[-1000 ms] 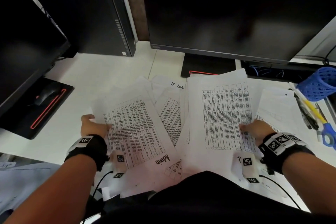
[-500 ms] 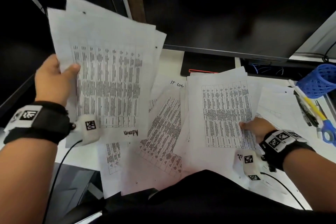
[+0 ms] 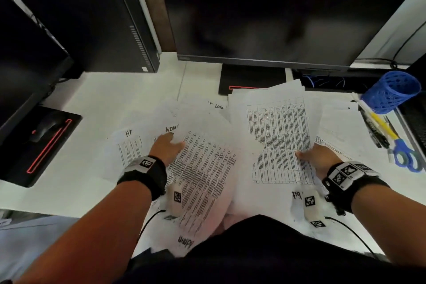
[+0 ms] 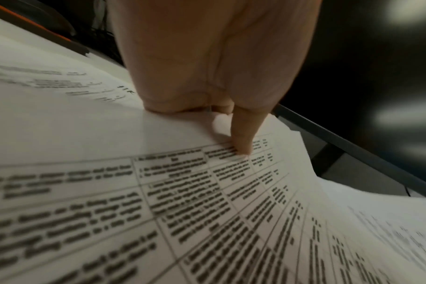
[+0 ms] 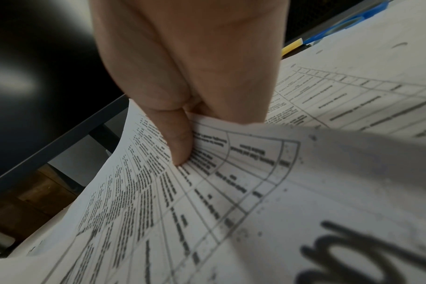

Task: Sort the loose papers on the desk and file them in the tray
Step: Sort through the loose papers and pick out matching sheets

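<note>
Loose printed papers cover the middle and right of the white desk [image 3: 92, 104]. My left hand [image 3: 175, 143] pinches the upper left corner of a printed table sheet [image 3: 202, 182], thumb [image 4: 241, 138] on top and the other fingers hidden beneath. That sheet curls towards my lap, with "Admin" written at its near end. Sheets marked HR [image 3: 129, 136] and ADMIN [image 3: 171, 128] lie flat just beyond and left of that hand. My right hand [image 3: 302, 153] grips a small stack of table sheets [image 3: 279, 136] at its right edge, thumb [image 5: 180, 146] pressing on top.
A big dark monitor [image 3: 265, 18] stands behind the papers, a PC tower [image 3: 103, 18] at back left. Another screen's base carries a mouse [image 3: 46, 127] at far left. A blue mesh pen holder [image 3: 391, 92], pens [image 3: 378, 124] and scissors [image 3: 405, 157] lie right.
My left hand has come down from its raised place at the left, where it held a stack up, and now pinches a sheet over the desk. The right hand has hardly moved.
</note>
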Motion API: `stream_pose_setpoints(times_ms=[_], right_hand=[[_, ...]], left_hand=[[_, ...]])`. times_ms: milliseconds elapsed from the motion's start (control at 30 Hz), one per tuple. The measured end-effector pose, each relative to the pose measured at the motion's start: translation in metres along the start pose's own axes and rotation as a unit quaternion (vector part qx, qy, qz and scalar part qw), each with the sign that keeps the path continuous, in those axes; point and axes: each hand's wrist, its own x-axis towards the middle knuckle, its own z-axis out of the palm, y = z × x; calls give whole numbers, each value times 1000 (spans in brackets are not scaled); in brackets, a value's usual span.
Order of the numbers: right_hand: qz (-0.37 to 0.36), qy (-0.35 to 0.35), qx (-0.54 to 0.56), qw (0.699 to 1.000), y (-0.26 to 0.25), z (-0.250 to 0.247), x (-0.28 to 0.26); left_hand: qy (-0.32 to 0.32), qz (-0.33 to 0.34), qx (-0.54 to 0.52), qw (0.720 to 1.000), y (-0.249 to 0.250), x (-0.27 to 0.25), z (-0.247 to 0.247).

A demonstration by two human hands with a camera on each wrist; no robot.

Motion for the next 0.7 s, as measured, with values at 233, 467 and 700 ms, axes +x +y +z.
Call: stream_pose_setpoints(times_ms=[233, 467, 700], right_hand=[[5, 20, 26, 999, 3, 2, 0], [19, -3, 67, 998, 3, -5, 1], [13, 8, 53, 998, -6, -16, -3]], left_hand=[[-5, 33, -64, 997, 0, -5, 11], [97, 64, -40, 992, 1, -12, -37], [219, 199, -137, 945, 24, -43, -101]])
